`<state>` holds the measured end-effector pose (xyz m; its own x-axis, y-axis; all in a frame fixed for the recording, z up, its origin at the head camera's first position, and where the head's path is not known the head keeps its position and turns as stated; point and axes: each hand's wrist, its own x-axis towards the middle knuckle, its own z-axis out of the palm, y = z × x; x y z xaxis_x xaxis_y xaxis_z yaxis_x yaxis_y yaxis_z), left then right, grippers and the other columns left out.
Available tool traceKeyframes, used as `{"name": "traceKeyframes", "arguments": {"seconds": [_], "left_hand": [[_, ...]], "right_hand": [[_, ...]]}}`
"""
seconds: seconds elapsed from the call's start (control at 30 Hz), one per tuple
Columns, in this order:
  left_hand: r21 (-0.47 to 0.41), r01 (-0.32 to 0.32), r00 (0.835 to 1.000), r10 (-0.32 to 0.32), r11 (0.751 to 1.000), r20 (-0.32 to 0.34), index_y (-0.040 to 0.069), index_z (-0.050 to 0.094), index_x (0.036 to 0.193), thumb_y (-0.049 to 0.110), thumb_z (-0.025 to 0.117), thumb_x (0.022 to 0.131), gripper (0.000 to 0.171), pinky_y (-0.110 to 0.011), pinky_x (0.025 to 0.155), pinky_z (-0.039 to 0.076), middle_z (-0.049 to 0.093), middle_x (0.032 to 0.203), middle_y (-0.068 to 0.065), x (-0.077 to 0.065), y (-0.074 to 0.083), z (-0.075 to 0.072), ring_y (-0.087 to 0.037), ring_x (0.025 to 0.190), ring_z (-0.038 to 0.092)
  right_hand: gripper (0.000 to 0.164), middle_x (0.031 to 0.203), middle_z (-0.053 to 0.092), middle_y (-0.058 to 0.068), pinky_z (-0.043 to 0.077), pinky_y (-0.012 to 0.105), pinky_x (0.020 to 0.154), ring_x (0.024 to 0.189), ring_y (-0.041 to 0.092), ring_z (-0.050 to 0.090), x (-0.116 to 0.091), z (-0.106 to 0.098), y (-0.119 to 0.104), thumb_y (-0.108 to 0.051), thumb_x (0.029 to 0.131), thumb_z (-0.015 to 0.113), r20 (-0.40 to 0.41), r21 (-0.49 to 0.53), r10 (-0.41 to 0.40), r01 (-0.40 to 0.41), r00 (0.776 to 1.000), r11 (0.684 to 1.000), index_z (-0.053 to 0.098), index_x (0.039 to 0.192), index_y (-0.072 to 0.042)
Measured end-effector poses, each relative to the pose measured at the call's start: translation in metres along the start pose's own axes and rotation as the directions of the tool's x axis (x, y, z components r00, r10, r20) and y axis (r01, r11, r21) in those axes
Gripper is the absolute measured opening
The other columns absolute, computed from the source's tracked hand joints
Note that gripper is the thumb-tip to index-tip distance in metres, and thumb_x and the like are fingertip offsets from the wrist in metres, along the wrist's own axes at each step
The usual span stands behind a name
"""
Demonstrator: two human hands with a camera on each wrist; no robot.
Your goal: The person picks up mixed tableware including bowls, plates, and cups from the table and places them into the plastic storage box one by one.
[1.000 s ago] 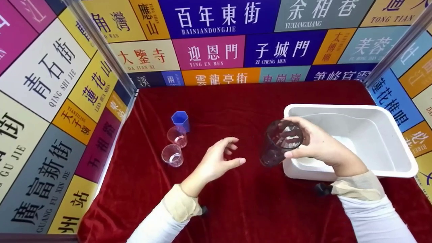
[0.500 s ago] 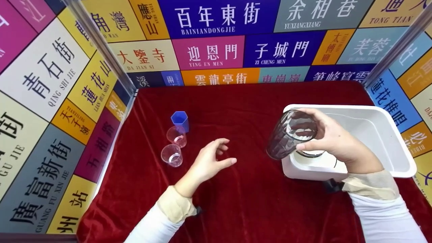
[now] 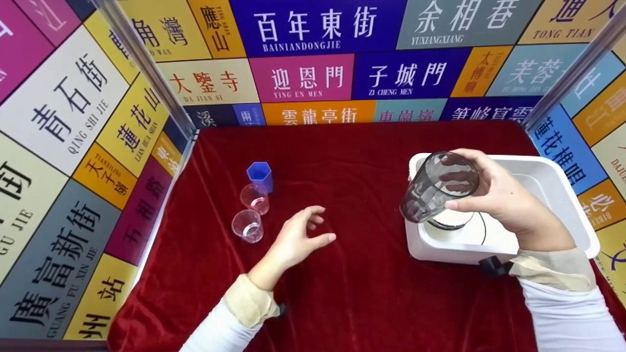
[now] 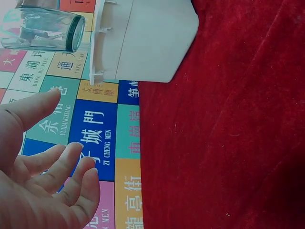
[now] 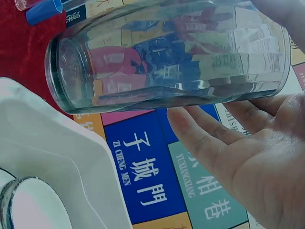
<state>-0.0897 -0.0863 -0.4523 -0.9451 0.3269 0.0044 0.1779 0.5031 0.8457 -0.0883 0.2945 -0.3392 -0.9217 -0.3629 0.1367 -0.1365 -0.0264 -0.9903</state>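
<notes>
My right hand grips a smoky tinted glass tumbler round its side, thumb towards me and fingers behind. The tumbler leans, its mouth facing up and right, over the left end of a white plastic tub. In the right wrist view the ribbed glass lies sideways across the picture, with fingertips along its lower side. My left hand hovers over the red cloth holding nothing, fingers loosely bent and thumb apart. Inside the tub, partly behind the tumbler, shows a white round thing with a dark rim.
On the left of the red cloth a blue hexagonal cup and two small clear cups, one in the middle and one nearer, stand in a row. Walls with colourful street-name panels enclose the back and sides.
My right hand has carried the tumbler right and back from the cloth to over the tub's left end. My left hand has drifted slightly left. The cups have stayed put.
</notes>
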Motion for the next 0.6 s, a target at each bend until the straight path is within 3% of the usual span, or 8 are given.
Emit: {"name": "traceKeyframes", "arguments": {"seconds": [0.23, 0.6], "left_hand": [[0.001, 0.001, 1.0, -0.001, 1.0, -0.005, 0.013, 0.059, 0.134, 0.03, 0.082, 0.084, 0.058, -0.04, 0.091, 0.053, 0.069, 0.111, -0.006, 0.001, -0.001, -0.002, -0.028, 0.104, 0.064], [-0.01, 0.014, 1.0, -0.014, 1.0, -0.01, 0.011, 0.06, 0.134, 0.028, 0.082, 0.084, 0.058, -0.043, 0.092, 0.053, 0.07, 0.112, -0.009, -0.001, -0.003, -0.005, -0.033, 0.105, 0.064]], "right_hand": [[0.077, 0.133, 0.059, 0.009, 0.059, 0.024, 0.087, 0.112, 0.018, 0.067, -0.004, -0.014, 0.001, 0.032, 0.076, 0.061, -0.084, 0.01, -0.02, 0.021, 0.996, 1.0, 0.043, 0.143, -0.002], [0.071, 0.127, 0.06, 0.004, 0.06, 0.02, 0.079, 0.103, 0.011, 0.07, -0.012, -0.046, 0.009, 0.027, 0.08, 0.063, -0.223, 0.013, 0.012, -0.009, 0.975, 1.0, 0.045, 0.14, -0.007]]}}
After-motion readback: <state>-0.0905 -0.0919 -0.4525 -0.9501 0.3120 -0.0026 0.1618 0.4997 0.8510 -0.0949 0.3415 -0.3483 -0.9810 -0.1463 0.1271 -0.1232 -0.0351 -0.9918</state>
